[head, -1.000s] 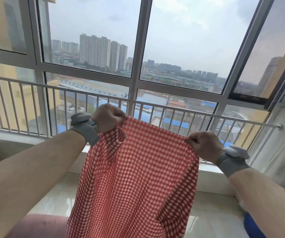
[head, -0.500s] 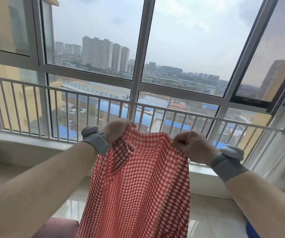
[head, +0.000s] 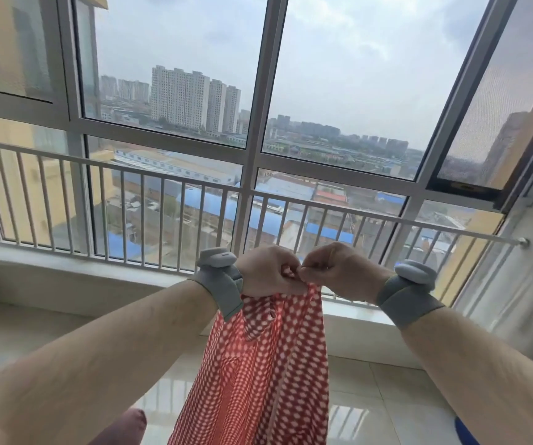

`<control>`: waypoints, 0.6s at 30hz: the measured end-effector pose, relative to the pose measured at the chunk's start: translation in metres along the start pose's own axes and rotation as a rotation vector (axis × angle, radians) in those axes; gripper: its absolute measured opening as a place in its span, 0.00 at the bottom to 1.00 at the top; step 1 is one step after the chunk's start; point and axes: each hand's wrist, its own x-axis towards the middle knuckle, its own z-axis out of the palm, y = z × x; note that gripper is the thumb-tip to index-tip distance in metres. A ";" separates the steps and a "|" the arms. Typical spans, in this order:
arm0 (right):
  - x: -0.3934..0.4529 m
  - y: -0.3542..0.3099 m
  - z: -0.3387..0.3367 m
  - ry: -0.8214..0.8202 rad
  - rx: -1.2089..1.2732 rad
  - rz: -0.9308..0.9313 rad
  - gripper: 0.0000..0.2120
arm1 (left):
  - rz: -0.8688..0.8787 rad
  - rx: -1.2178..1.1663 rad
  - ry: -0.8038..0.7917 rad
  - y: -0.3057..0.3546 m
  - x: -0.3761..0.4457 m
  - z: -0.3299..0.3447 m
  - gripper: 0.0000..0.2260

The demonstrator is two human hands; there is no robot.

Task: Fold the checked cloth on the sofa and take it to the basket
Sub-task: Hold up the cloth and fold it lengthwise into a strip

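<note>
Both hands, left and right, pinch the checked cloth by its top corners, apparently held together; it looks light and limp, best held by its edges.

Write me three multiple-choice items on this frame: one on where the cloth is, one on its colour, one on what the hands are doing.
1. Where is the cloth?
A. Lying flat on the floor
B. Hanging in the air from both hands
C. Draped over the railing

2. What colour is its check?
A. Red and white
B. Blue and yellow
C. Green and black

3. How do the hands stand?
A. Both open and apart
B. Only one hand on the cloth
C. Together, both pinching the top edge

Key:
1 B, since the cloth hangs from the hands above the tiled floor, in front of the railing.
2 A, as red and white squares cover it.
3 C, for the left hand and right hand meet at the top edge with fingers curled on it.
</note>
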 end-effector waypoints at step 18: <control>0.001 0.032 0.047 0.041 -0.198 0.450 0.08 | -0.139 0.068 0.173 -0.005 0.000 -0.011 0.10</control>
